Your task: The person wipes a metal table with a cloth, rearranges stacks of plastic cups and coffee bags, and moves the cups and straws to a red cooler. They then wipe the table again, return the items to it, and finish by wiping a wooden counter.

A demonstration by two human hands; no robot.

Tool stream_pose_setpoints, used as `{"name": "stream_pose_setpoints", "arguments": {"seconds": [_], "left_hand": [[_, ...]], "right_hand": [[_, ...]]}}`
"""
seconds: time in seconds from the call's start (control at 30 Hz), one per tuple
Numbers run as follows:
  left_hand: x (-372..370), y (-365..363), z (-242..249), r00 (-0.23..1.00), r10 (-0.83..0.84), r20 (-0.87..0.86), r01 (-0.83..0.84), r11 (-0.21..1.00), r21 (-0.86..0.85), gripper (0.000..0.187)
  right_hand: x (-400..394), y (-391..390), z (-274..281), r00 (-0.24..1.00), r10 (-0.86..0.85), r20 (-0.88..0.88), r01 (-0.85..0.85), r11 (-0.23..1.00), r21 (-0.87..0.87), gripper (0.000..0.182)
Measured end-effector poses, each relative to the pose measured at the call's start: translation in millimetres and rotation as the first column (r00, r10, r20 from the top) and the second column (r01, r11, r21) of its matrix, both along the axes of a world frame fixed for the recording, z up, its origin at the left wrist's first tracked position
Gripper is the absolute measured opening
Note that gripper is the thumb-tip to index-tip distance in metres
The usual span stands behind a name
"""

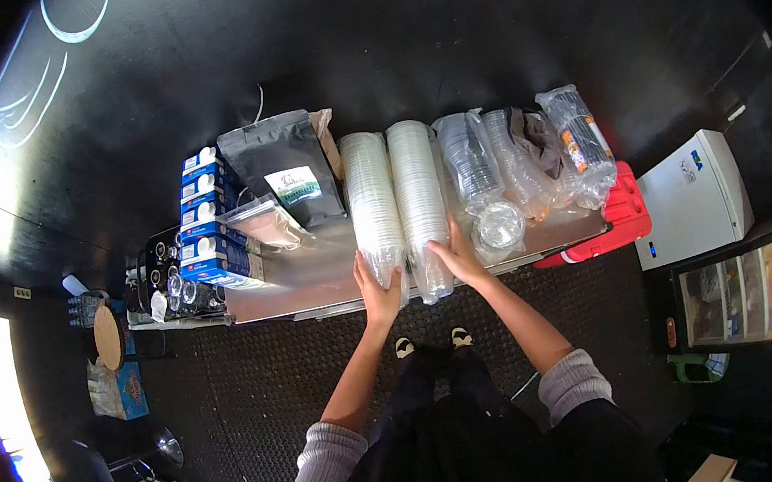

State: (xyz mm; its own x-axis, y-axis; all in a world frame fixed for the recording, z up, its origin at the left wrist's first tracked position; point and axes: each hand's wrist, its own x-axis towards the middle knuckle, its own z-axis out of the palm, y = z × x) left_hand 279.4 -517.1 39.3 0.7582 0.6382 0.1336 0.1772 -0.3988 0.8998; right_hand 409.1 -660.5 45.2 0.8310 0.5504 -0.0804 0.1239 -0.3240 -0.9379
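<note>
Two long sleeves of clear plastic cups lie side by side on the metal counter, their near ends at its front edge. My left hand [380, 295] is wrapped around the near end of the left sleeve of plastic cups [370, 196], thumb on one side and fingers on the other. On the right sleeve of plastic cups [418, 188], my right hand [459, 257] grips the right side near the end, its thumb lying across the top. The undersides of both sleeves are hidden.
Left of the sleeves are a black pouch [279, 172], a clear bag of pale powder [265, 224] and stacked cartons [210, 229]. Bagged dark lids [471, 160], clear round lids [499, 226] and a wrapped black sleeve [579, 141] lie right. A red case [618, 216] adjoins the counter [308, 289].
</note>
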Motion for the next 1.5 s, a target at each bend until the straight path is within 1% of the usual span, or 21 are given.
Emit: {"name": "stream_pose_setpoints", "arguments": {"seconds": [0.03,0.17,0.2,0.27,0.37,0.53,0.6,0.67,0.7,0.8,0.83,0.93,1.0,1.07,1.1,1.13,1.23,1.27,1.33,1.37,1.5], "left_hand": [[0,0,-1,1.0,-0.008,-0.006,0.008,1.0,0.015,0.081],[1,1,-2,0.999,-0.028,-0.015,0.028,1.0,0.011,0.084],[-1,2,-3,0.999,-0.033,-0.013,0.033,0.999,0.013,0.084],[-1,2,-5,0.996,0.002,-0.087,0.011,0.988,0.152,0.087],[1,0,10,0.996,0.012,-0.089,0.008,0.974,0.228,0.087],[12,-14,46,0.998,0.009,0.055,-0.024,0.961,0.275,0.077],[22,-24,65,0.994,-0.01,0.109,-0.018,0.969,0.246,0.071],[36,-34,77,0.973,-0.122,0.196,0.079,0.974,0.214,0.061],[45,-43,82,0.972,-0.082,0.218,0.047,0.986,0.16,0.049],[75,-57,82,0.961,-0.187,0.205,0.175,0.982,0.076,0.042],[87,-63,79,0.96,-0.19,0.207,0.186,0.982,0.037,0.036],[126,-76,71,0.961,-0.238,0.142,0.229,0.97,0.08,0.036],[148,-80,70,0.958,-0.254,0.134,0.243,0.966,0.091,0.044],[161,-83,70,0.968,-0.247,-0.052,0.243,0.854,0.459,0.054],[166,-84,67,0.945,-0.182,-0.273,0.296,0.83,0.472,0.065],[170,-83,64,0.946,-0.171,-0.276,0.289,0.832,0.474,0.065],[173,-75,58,0.78,0.075,-0.621,0.354,0.765,0.538,0.085],[172,-71,56,0.777,0.085,-0.624,0.348,0.768,0.538,0.085],[170,-65,50,0.847,0.195,-0.494,0.109,0.846,0.521,0.088],[167,-63,47,0.868,0.202,-0.453,0.068,0.856,0.513,0.089],[167,-65,43,0.875,0.221,-0.431,0.047,0.846,0.531,0.089]], "right_hand": [[0,2,-4,0.998,0.065,-0.012,-0.065,0.998,-0.012,0.092],[-1,3,-5,0.998,0.03,0.062,-0.029,0.999,-0.022,0.092],[-1,3,1,0.999,0.048,0.024,-0.045,0.995,-0.092,0.093],[-1,1,15,0.998,0.057,-0.009,-0.058,0.985,-0.16,0.093],[-1,1,26,0.998,0.056,0.041,-0.041,0.955,-0.294,0.094],[-3,-6,31,0.982,0.119,0.149,-0.066,0.945,-0.321,0.092],[0,-10,33,0.967,0.095,0.237,-0.022,0.956,-0.291,0.082],[3,-19,56,0.923,0.082,0.376,-0.03,0.989,-0.143,0.063],[7,-22,64,0.882,-0.006,0.471,0.01,1.0,-0.006,0.045],[39,-42,87,0.926,-0.044,0.376,0.045,0.999,0.008,0.035],[57,-50,84,0.894,-0.115,0.433,0.108,0.993,0.042,0.029],[109,-71,70,0.88,-0.138,0.455,0.165,0.986,-0.018,0.032],[125,-77,63,0.893,-0.091,0.441,0.13,0.99,-0.058,0.034],[134,-79,58,0.908,-0.039,0.416,0.087,0.991,-0.098,0.035],[136,-77,58,0.905,-0.003,0.424,0.052,0.993,-0.105,0.036],[139,-74,59,0.9,0.034,0.434,0.016,0.994,-0.111,0.036],[146,-69,59,0.895,0.065,0.441,-0.001,0.99,-0.144,0.041],[147,-67,58,0.87,0.065,0.489,0.024,0.985,-0.173,0.043],[152,-66,53,0.895,0.065,0.441,0.043,0.972,-0.23,0.047],[153,-65,50,0.917,0.052,0.395,0.071,0.954,-0.291,0.051],[152,-58,48,0.946,0.02,0.325,0.09,0.943,-0.321,0.063]]}}
